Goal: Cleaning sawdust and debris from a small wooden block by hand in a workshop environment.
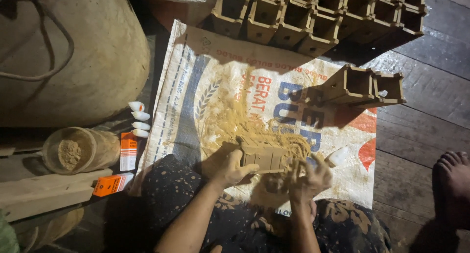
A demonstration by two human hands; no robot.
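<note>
The left hand (pixel 234 168) wraps the near left end of a small wooden block (pixel 264 152), its grip closed on the wood with the thumb laid along the front face. The right hand (pixel 311 177) is at the block's right end, fingers curled inward and dusted with sawdust; it is blurred, so whether its grip pinches the block or only rubs against it cannot be told. The block is a low, pale-brown piece with slotted or ribbed sides, coated in fine dust. It sits on a printed woven sack (pixel 205 86) spread over the plank floor (pixel 431 126), just in front of the person's knees, in the middle of a heap of yellow sawdust (pixel 235 118).

Farther up the sack lies a pair of joined open wooden boxes (pixel 364 85), and beyond its top edge a long row of similar wooden compartments (pixel 323 15). Left of the sack stand a clear jar of powder (pixel 81 150), four small white tubes (pixel 138 120) and two orange cartons (pixel 113 183). A bare foot (pixel 453 177) rests at the right edge.
</note>
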